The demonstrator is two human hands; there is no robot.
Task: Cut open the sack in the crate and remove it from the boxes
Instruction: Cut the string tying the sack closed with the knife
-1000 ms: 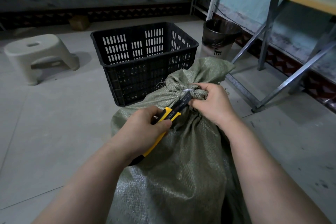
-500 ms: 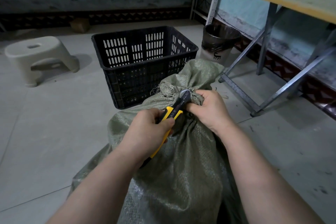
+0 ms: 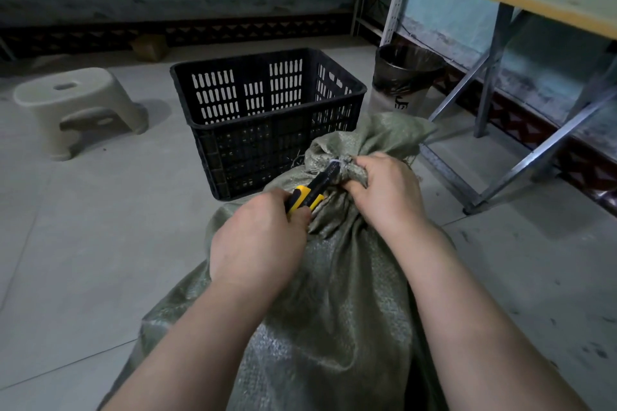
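Observation:
A full green woven sack (image 3: 337, 304) stands on the floor in front of me, its neck bunched and tied. My right hand (image 3: 384, 190) is clenched around the tied neck. My left hand (image 3: 260, 240) grips a yellow-and-black utility knife (image 3: 310, 192), whose tip lies against the white tie (image 3: 335, 162) at the neck. Behind the sack stands a black slotted plastic crate (image 3: 267, 110), which looks empty inside. What the sack holds is hidden.
A beige plastic stool (image 3: 76, 107) stands at the left. A lined waste bin (image 3: 404, 77) sits right of the crate. Metal shelf legs (image 3: 487, 77) and braces run along the right under a yellow-edged board. Bare tiled floor (image 3: 100, 243) spreads to the left.
My view has tilted down and the sack shows more of its body. The knife has slid closer to the tie while my right hand keeps its hold on the neck.

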